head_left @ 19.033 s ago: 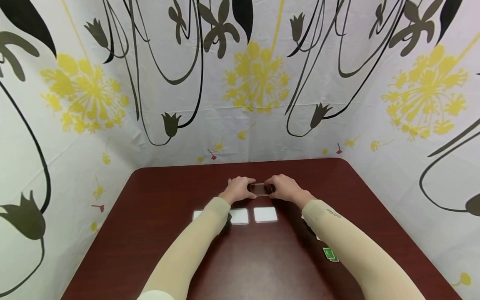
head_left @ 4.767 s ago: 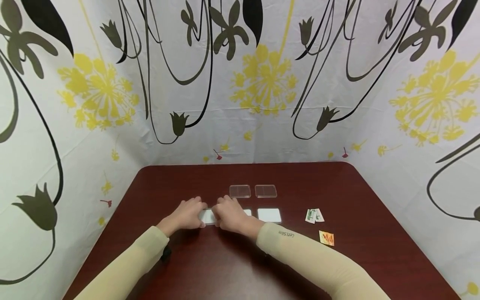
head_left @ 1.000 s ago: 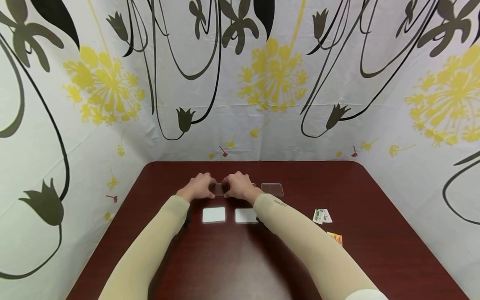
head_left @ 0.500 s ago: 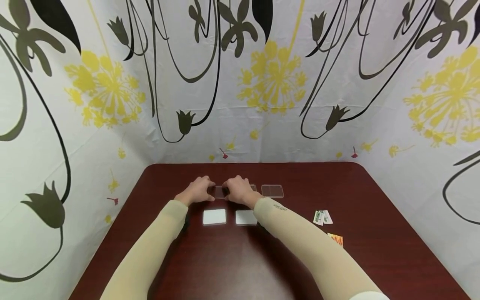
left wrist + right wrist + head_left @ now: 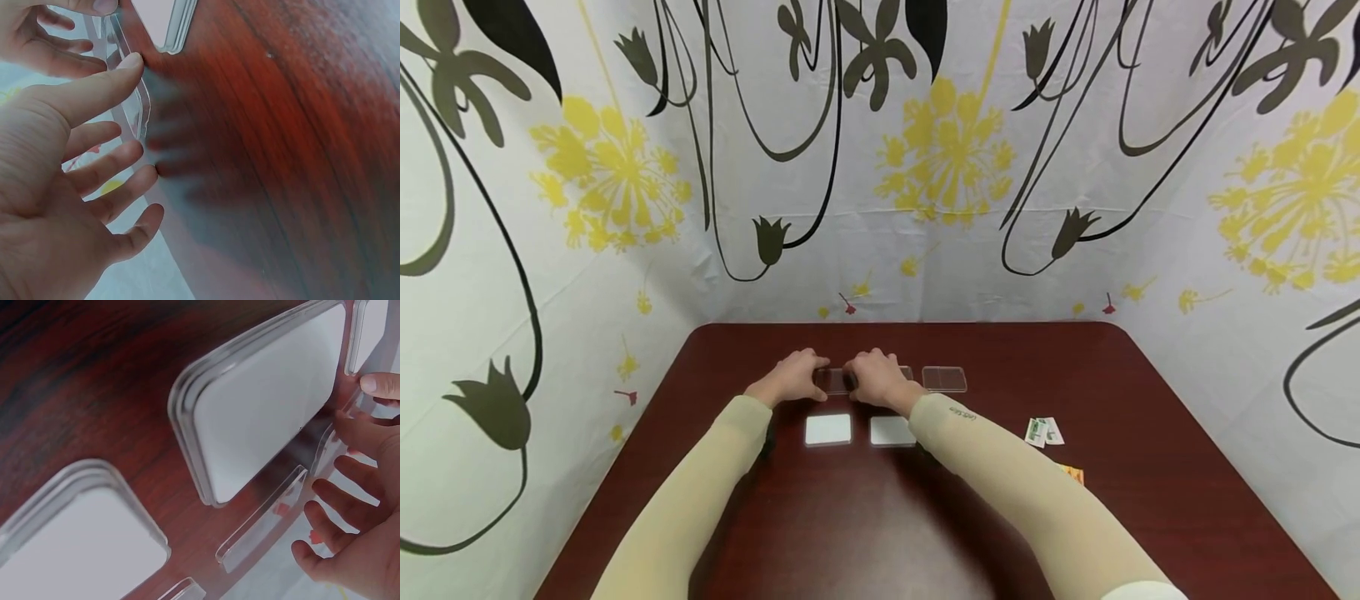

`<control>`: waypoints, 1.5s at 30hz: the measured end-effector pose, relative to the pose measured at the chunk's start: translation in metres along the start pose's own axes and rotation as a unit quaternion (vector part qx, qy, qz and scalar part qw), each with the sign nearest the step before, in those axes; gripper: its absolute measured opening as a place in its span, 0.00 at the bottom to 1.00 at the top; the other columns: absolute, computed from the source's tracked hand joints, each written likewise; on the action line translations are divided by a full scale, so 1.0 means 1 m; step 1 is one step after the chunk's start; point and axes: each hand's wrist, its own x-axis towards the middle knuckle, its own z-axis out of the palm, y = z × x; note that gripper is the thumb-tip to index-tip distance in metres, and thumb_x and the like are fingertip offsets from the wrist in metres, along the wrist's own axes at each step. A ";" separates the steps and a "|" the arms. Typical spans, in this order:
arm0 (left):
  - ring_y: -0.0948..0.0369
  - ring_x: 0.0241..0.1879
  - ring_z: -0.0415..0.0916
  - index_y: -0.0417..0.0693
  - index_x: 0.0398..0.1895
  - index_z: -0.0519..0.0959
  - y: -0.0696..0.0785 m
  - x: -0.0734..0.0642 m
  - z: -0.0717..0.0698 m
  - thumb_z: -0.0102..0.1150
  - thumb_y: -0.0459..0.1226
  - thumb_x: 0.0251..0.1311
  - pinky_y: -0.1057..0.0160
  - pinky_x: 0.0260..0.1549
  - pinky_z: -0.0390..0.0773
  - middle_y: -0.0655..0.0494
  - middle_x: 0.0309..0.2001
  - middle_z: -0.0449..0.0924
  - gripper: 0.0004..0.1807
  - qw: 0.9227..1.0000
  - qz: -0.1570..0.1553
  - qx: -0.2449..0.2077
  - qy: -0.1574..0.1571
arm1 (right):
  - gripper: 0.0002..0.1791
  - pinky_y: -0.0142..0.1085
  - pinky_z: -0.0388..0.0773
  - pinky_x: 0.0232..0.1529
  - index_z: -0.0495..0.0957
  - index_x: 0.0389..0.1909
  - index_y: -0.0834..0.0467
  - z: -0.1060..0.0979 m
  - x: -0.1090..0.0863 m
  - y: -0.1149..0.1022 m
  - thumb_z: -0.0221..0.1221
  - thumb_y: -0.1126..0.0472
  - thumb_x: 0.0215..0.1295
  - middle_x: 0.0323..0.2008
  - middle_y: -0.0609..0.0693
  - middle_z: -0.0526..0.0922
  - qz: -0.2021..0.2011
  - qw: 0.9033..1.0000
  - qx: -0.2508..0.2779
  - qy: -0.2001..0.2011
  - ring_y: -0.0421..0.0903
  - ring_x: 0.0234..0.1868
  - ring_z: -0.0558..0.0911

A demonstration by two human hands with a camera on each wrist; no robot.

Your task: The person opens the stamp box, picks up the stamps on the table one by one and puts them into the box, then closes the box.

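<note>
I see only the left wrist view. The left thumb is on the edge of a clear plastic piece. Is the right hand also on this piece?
Observer: Yes. In the head view the right hand and the left hand hold the clear piece from opposite sides.
Operator: Is there any other clear one?
Observer: A second clear piece lies flat on the table, to the right of both hands.
Operator: And nearer to the person?
Observer: A left white case and a right white case lie side by side there.

Long beige sleeves [image 5: 700, 492], small dark lettering near right wrist
</note>
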 end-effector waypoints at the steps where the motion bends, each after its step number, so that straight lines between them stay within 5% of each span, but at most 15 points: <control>1: 0.51 0.54 0.72 0.42 0.73 0.69 0.000 0.000 -0.001 0.76 0.44 0.55 0.48 0.52 0.75 0.45 0.59 0.72 0.43 1.000 -0.002 -0.002 0.000 | 0.25 0.56 0.72 0.50 0.83 0.59 0.50 0.000 0.000 0.001 0.71 0.48 0.61 0.49 0.48 0.83 -0.001 1.000 -0.002 0.002 0.54 0.51 0.76; 14: 0.46 0.65 0.66 0.44 0.72 0.70 0.013 -0.009 -0.016 0.75 0.45 0.56 0.33 0.62 0.62 0.44 0.65 0.71 0.42 0.999 -0.006 -0.003 0.034 | 0.28 0.54 0.72 0.50 0.78 0.65 0.47 -0.021 -0.019 0.006 0.65 0.45 0.66 0.59 0.49 0.79 -0.024 0.999 -0.032 0.020 0.55 0.57 0.74; 26: 0.46 0.63 0.68 0.48 0.71 0.72 0.063 -0.036 0.001 0.74 0.51 0.56 0.36 0.56 0.67 0.46 0.64 0.73 0.41 0.994 0.030 0.061 0.090 | 0.27 0.57 0.71 0.53 0.78 0.65 0.47 -0.026 -0.075 0.024 0.66 0.47 0.66 0.62 0.48 0.78 -0.048 0.996 0.008 0.071 0.54 0.61 0.73; 45: 0.47 0.64 0.69 0.48 0.70 0.73 0.115 -0.057 0.028 0.72 0.54 0.57 0.36 0.59 0.67 0.48 0.63 0.75 0.40 0.992 0.056 -0.011 0.111 | 0.26 0.63 0.68 0.54 0.81 0.62 0.48 -0.030 -0.146 0.063 0.70 0.52 0.61 0.62 0.50 0.79 0.001 0.984 0.096 0.147 0.56 0.61 0.73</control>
